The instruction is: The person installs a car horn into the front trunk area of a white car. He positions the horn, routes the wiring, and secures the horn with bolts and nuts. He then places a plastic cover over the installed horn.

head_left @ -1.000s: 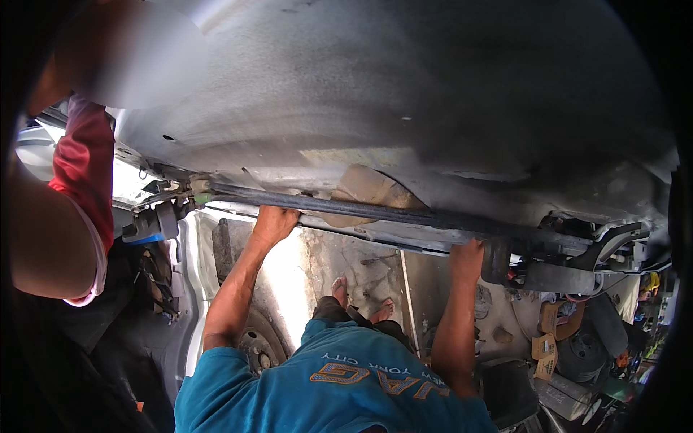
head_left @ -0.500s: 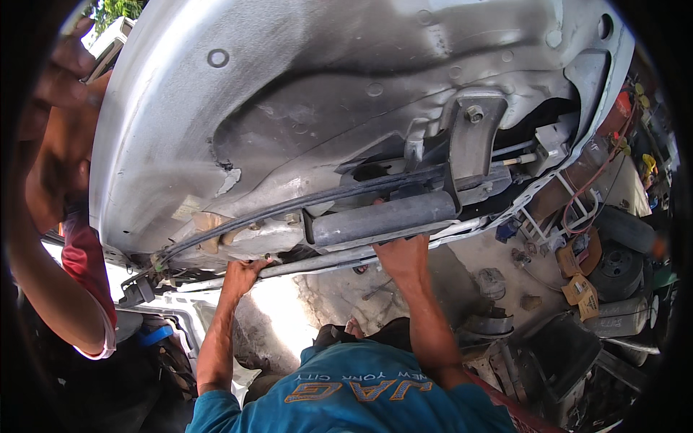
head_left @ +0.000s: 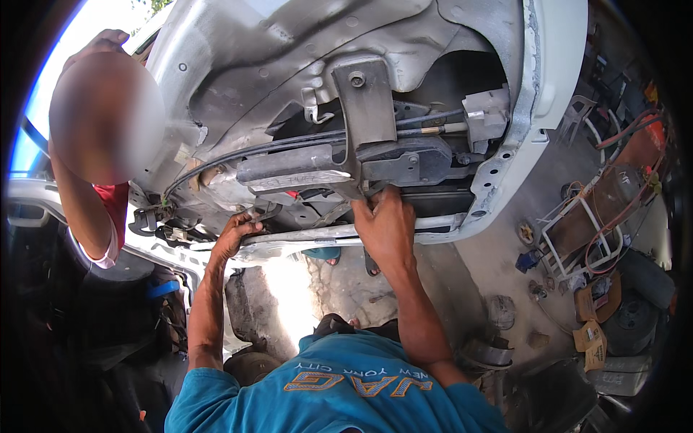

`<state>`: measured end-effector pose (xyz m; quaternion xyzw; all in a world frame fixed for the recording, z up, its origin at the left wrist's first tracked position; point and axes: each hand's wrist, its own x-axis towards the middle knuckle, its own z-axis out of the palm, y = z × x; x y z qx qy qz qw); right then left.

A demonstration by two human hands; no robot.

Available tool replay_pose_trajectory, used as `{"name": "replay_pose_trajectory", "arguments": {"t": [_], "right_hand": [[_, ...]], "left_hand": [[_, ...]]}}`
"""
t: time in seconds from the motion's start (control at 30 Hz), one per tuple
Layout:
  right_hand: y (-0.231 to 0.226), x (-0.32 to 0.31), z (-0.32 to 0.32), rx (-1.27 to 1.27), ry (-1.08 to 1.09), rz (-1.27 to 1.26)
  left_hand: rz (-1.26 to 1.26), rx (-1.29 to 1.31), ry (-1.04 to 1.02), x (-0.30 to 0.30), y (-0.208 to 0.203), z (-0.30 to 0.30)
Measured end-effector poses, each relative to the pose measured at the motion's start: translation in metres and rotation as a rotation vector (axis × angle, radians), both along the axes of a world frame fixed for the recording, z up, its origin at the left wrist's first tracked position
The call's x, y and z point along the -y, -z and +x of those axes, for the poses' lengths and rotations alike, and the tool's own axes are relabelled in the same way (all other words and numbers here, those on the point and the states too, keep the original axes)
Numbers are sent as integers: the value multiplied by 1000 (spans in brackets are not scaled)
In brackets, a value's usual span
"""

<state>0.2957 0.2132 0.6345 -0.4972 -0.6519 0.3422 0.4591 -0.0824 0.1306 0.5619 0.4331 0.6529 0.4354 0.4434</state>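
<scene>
A pale vehicle door (head_left: 552, 79) fills the upper view, its bare inner side facing me. Twin black cables (head_left: 267, 148) cross it behind an upright grey bracket (head_left: 366, 101). Beside that bracket are a long grey metal cover (head_left: 296, 173) and a dark rounded housing (head_left: 409, 160). My left hand (head_left: 237, 237) is closed at the opening's lower left, around a dark curved piece (head_left: 269, 212). With fingers bent, my right hand (head_left: 388, 222) reaches in just below the bracket's foot. Its fingertips are partly hidden, and what they grip cannot be made out. A pale rail (head_left: 317, 235) runs beneath both hands.
On the left a person (head_left: 85, 216) in a red sleeve raises an arm beside the door. At right stand a white metal trolley frame (head_left: 577, 249), a gas cylinder (head_left: 617, 189), cardboard boxes (head_left: 590, 345) and scattered parts. Sandalled feet (head_left: 372, 263) show beyond the rail on concrete.
The view has shifted, bringing more of the door's right edge into sight. My right hand has moved from under the grey cover to the bracket's foot. My left hand now holds the dark curved piece.
</scene>
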Motion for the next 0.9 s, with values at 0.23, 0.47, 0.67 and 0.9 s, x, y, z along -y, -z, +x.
{"name": "replay_pose_trajectory", "arguments": {"t": [0.23, 0.47, 0.67, 0.9], "right_hand": [[11, -8, -6, 19, -9, 17], [18, -7, -6, -22, -33, 96], [25, -9, -15, -3, 32, 237], [21, -18, -29, -105, 35, 334]], "left_hand": [[-213, -423, -49, -8, -2, -8], [33, -374, 20, 3, -14, -1], [312, -647, -443, 9, 11, 16], [612, -767, -727, -2, 10, 8]]}}
